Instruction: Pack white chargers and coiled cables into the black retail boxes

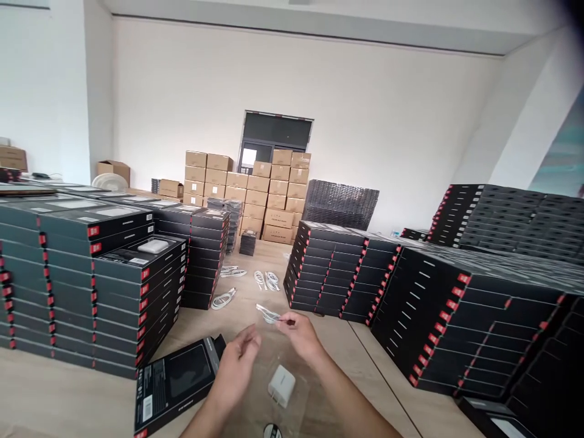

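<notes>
Looped white cable (268, 314) above the middle of the table (340, 337), pinched between thumb and finger of the right hand (302, 333). Just beside, with fingers loosely curled, the left hand (239, 353); cannot tell whether holding anything. Below, between the forearms, a white charger (281, 384). To the left, lying tilted near the left wrist, a black box (189, 371), flap out at the far end. Farther off, more coiled cables (223, 298). On either side, left stacks (68, 280) and right stacks (337, 267) of black boxes. Beyond, piled brown cartons (258, 198) before a pale wall (387, 103).
</notes>
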### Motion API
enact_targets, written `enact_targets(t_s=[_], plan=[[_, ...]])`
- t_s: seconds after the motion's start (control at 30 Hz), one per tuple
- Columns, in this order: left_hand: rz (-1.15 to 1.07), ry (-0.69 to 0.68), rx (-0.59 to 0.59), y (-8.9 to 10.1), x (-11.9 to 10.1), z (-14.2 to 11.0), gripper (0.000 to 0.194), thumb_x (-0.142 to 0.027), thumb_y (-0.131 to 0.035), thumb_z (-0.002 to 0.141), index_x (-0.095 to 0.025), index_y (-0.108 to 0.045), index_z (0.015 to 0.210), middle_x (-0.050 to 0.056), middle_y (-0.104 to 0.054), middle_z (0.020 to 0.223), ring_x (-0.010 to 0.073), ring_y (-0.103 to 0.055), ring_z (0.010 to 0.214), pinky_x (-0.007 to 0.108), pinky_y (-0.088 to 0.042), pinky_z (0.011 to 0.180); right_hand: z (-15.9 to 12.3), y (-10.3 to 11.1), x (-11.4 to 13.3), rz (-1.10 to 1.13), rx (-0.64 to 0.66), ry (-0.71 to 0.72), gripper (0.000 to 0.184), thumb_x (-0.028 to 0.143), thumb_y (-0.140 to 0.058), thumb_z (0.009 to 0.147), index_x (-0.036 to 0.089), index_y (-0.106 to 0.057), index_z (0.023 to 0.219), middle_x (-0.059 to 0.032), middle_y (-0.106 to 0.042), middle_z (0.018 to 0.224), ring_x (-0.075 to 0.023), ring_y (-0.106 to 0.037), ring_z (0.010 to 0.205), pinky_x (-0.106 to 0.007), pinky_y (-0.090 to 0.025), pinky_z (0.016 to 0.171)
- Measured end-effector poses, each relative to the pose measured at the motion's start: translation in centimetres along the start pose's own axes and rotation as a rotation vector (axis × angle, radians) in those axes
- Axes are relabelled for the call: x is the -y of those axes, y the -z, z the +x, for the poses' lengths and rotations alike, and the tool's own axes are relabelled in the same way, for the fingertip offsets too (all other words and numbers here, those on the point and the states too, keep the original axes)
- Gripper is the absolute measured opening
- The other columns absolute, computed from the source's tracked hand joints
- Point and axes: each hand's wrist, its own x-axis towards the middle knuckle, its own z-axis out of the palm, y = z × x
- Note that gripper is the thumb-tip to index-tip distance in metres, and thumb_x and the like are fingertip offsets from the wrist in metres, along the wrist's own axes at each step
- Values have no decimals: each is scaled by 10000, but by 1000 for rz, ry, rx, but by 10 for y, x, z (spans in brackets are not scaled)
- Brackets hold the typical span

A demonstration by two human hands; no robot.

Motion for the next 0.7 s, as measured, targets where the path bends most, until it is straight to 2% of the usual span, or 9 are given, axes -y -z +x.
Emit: enact_targets(t_s=[0.07,0.17,0.23,0.3,0.37,0.47,0.6,0.7], plan=[[-209,50,22,-2,-3,0,495,-490,-459,881,-139,-579,1208,162,-603,1286,256,-591,1147,391,-461,967,-24,-1,23,61,-7,41,176,346,-654,736,187,-715,780,-60,-698,874,-229,-640,800,-311,-482,696],[-491,96,37,-6,-11,-4,413,-520,-593,808,-180,-616,1040,73,-701,1007,223,-655,936,343,-509,830,-65,-1,51,163,-11,128,75,267,-709,697,212,-714,748,-70,-662,1031,-225,-628,873,-292,-471,713],[-465,97,15,-8,-15,-9,377,-522,-638,770,-187,-599,939,20,-688,817,196,-651,794,306,-509,731,-84,1,59,220,-42,141,60,274,-691,735,218,-705,753,-64,-662,972,-220,-617,869,-284,-458,699],[-346,90,53,-9,-18,-13,377,-541,-616,778,-192,-578,913,7,-662,750,189,-636,723,295,-501,672,-91,6,58,266,-113,73,122,331,-662,779,218,-698,806,-51,-662,886,-203,-604,786,-285,-451,671],[-209,72,150,-11,-19,-17,368,-540,-564,814,-194,-577,939,14,-648,766,187,-624,708,291,-495,629,-91,11,51,327,-159,-22,194,377,-669,777,214,-692,880,-36,-654,842,-177,-577,678,-287,-456,637],[-87,41,298,-16,-21,-23,301,-469,-519,863,-194,-592,961,19,-630,808,171,-600,711,267,-466,591,-89,13,44,467,-104,-73,236,402,-705,750,204,-674,875,-13,-626,791,-148,-553,583,-273,-463,554],[-224,95,452,-16,-25,-27,235,-372,-542,867,-184,-592,999,50,-648,928,167,-608,789,267,-451,650,-91,15,49,640,-29,-90,253,454,-641,807,201,-627,814,44,-524,578,-123,-488,454,-247,-417,435],[-315,163,542,-11,-29,-28,274,-341,-594,840,-177,-594,1059,83,-654,1010,176,-618,831,262,-440,651,-92,20,54,634,-112,-67,264,455,-638,813,192,-614,801,22,-584,609,-133,-531,535,-248,-449,523]])
